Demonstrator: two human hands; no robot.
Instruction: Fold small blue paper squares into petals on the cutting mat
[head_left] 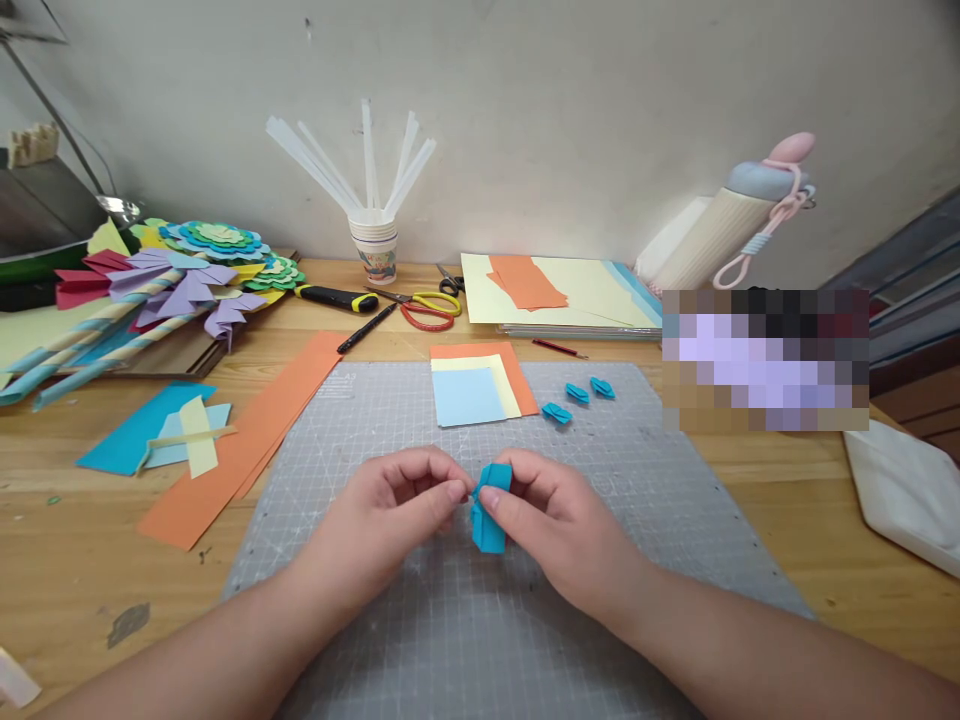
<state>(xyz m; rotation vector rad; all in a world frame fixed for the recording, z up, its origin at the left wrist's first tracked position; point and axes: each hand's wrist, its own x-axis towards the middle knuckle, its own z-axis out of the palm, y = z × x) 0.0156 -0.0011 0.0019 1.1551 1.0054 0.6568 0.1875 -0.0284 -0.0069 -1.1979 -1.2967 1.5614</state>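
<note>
Between my two hands, above the grey cutting mat (360, 620), is a folded piece of blue paper (493, 535). My right hand (562, 520) grips it, thumb on the near face and fingers behind. My left hand (409, 505) pinches at the paper's left edge with thumb and forefinger; the exact spot of contact is small and partly hidden. Beyond my right hand lie three small folded blue paper pieces (577, 394). Stacked squares of light blue paper (469, 397), pale yellow and orange lie flat just past my hands.
Orange paper strips (247, 440) and blue paper scraps (142, 430) lie left. Along the back are paper flowers (172, 290), a box cutter (336, 297), scissors (427, 308), a pen (367, 328) and a paper cup (373, 245) of white strips. A bottle (727, 220) leans at right.
</note>
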